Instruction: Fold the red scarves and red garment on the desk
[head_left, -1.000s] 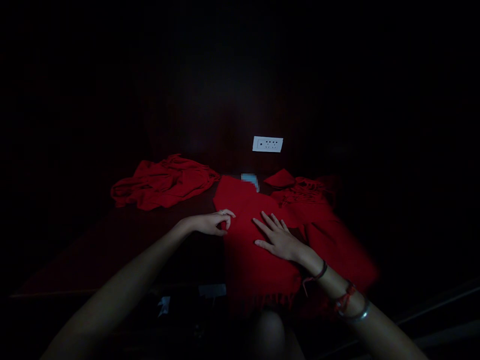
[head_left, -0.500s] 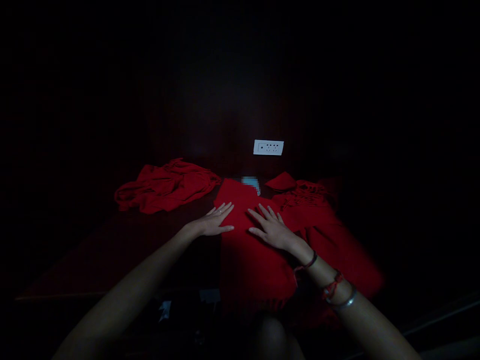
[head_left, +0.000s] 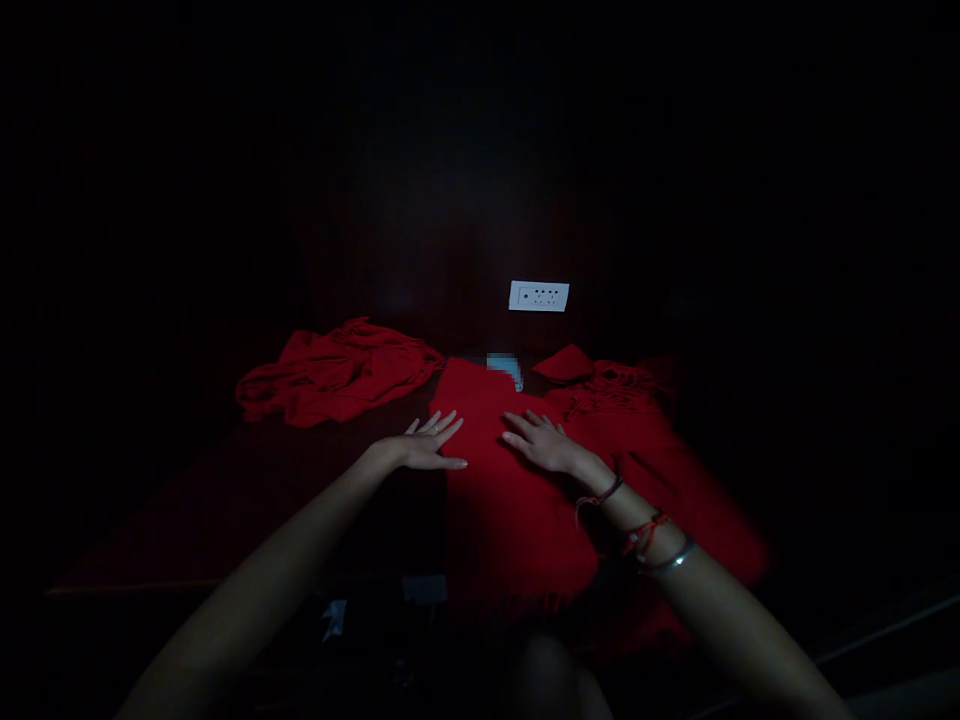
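Note:
A red fringed scarf (head_left: 517, 530) lies lengthwise in front of me, its near fringe hanging over the front edge of the dark table. At the scarf's left edge rests my left hand (head_left: 427, 448), open, fingers spread, a ring on one finger. My right hand (head_left: 544, 442) is also open, palm down over the scarf's right side, with bracelets on the wrist. Neither hand grips the cloth. Whether the right palm presses on it or hovers just above, I cannot tell.
A crumpled red cloth (head_left: 337, 372) is heaped at the back left. More red cloth (head_left: 675, 480) with fringe spreads to the right. A pixelated blue item (head_left: 504, 368) sits behind the scarf, below a white wall socket (head_left: 538, 296). The surroundings are very dark.
My right hand has shifted slightly, and its fingers look lower and flatter than before. The left hand stays nearly in place, while the scarf looks much the same.

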